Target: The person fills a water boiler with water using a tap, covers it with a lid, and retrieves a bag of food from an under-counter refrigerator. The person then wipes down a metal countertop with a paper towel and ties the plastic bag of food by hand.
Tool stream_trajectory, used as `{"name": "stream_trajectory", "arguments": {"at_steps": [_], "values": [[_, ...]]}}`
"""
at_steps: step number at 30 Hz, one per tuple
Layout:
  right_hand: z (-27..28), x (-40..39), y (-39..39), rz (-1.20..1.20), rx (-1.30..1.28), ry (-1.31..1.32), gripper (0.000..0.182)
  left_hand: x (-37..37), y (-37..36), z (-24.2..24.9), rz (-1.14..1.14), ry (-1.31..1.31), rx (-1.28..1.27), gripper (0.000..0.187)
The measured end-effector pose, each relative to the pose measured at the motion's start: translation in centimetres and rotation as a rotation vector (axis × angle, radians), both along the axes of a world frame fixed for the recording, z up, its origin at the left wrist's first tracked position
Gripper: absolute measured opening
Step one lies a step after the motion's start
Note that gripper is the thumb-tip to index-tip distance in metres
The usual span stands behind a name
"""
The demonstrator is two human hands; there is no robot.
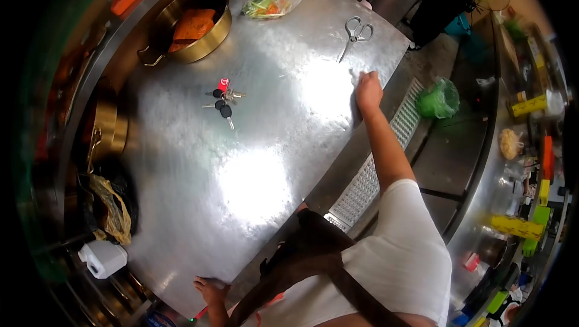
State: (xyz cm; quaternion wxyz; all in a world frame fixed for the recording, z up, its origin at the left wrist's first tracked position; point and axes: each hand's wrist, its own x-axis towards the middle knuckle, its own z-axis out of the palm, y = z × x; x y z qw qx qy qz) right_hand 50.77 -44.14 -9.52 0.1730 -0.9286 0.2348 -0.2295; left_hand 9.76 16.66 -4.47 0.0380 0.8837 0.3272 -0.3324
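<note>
Here are the scissors (351, 34), grey-handled with two rounded loops, lying flat on the shiny steel table (289, 37), narrow blades together and pointing toward the glare. Just beside them, the right hand (369, 92) is curled into a loose fist at the table's edge, apart from the scissors. Down at the near corner, the left hand (211, 291) rests on the edge, fingers released, as far as this dim, curved edge of view shows. Across the steel: keys (225, 102) with a red tag, and a brass-coloured pot (211, 40) holding something orange.
</note>
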Motion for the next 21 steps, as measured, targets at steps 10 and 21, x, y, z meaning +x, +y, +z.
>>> {"name": "stream_trajectory", "arguments": {"at_steps": [10,21], "values": [[0.1,0.8,11.2,0.51,0.034,0.068,0.013,-1.6,1.4,-1.7,-0.028,0.011,0.016,0.137],[-0.5,2.9,-3.3,0.126,-0.172,0.068,0.014,-2.8,1.7,-2.2,0.076,-0.124,-0.039,0.135]]}}
